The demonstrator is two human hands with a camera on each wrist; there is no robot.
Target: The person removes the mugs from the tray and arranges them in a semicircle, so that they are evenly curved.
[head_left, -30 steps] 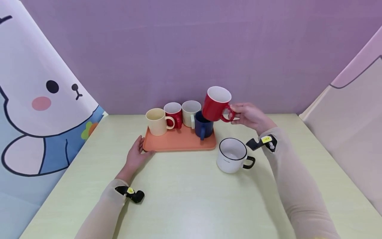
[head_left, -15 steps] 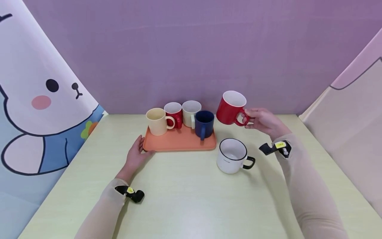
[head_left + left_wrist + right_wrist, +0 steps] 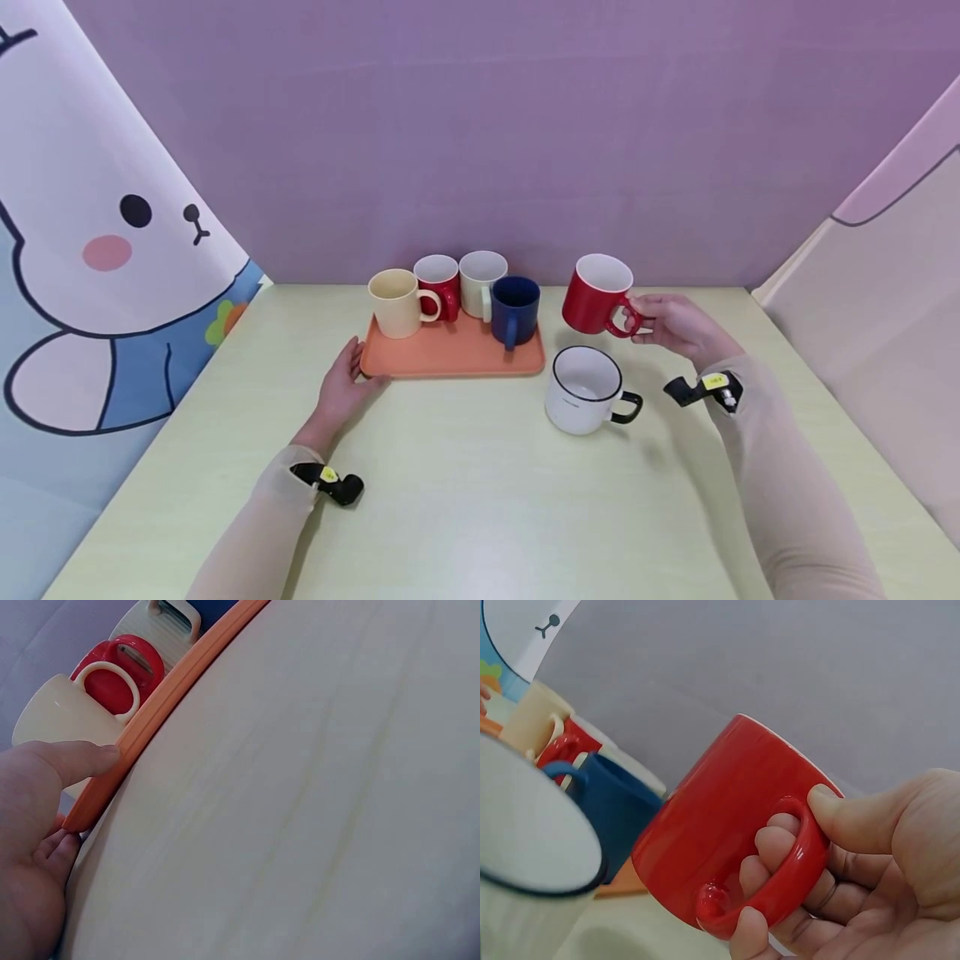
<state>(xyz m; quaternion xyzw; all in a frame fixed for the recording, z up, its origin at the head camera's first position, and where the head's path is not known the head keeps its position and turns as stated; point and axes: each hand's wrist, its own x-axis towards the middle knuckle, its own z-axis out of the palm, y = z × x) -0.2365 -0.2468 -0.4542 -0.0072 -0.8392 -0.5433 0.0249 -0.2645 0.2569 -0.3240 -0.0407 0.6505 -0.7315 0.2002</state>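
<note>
Your right hand (image 3: 672, 325) grips the red mug (image 3: 588, 302) by its handle (image 3: 811, 859), the mug lying left of your grip, right of the tray (image 3: 450, 358) and beyond the white mug (image 3: 573, 410), while your outspread left hand (image 3: 342, 390) touches the tray.

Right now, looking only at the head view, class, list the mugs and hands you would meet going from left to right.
Left hand → cream mug → back red mug → pale mug → blue mug → held red mug → right hand. Left out: the black-rimmed white mug, whose span overlaps the held one's.
</note>
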